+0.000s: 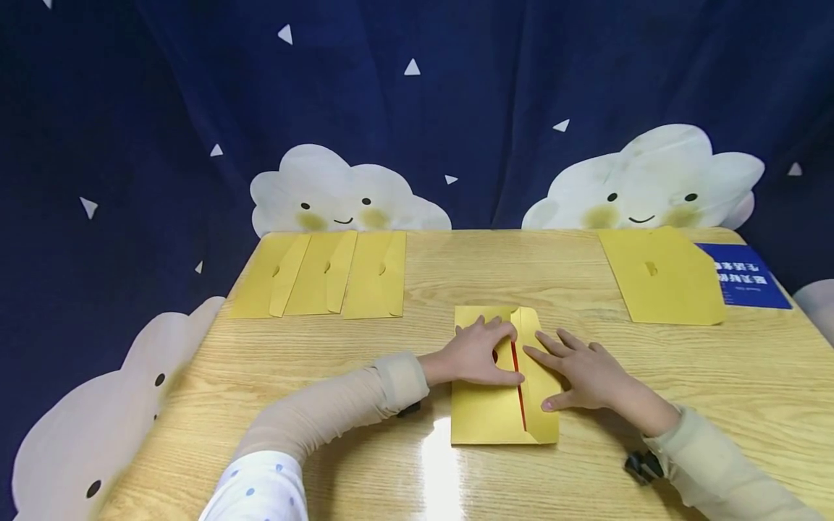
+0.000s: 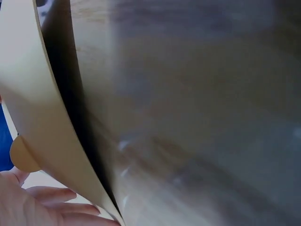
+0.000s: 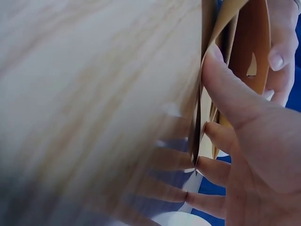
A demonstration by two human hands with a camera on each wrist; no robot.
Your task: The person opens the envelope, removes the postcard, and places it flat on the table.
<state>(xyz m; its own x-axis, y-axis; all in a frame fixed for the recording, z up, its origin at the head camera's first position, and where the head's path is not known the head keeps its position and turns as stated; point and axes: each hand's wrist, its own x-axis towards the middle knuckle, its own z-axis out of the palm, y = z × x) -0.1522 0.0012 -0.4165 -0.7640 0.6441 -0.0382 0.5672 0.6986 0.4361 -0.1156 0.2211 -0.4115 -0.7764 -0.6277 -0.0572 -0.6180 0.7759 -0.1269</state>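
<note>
A yellow paper envelope (image 1: 482, 416) lies on the table, its flap (image 1: 539, 405) folded over from the right. Along the flap's edge a narrow red strip (image 1: 522, 405) shows in the gap. My left hand (image 1: 478, 351) rests over the envelope, with thumb and fingers spread apart at the flap's edge; it partly covers a dark slot (image 1: 495, 356). On the flap's right side, my right hand (image 1: 589, 376) touches it with spread, mostly straight fingers. In the right wrist view, the right thumb (image 3: 230, 92) lies against the bent paper, and left-hand fingers (image 3: 282, 52) show behind it.
Three yellow envelopes (image 1: 371, 282) with folded flaps lie side by side at the table's far left. At the far right, another yellow envelope (image 1: 677, 289) overlaps a blue card (image 1: 749, 278) with white print. A dark blue curtain (image 1: 482, 108) hangs behind the table (image 1: 313, 354).
</note>
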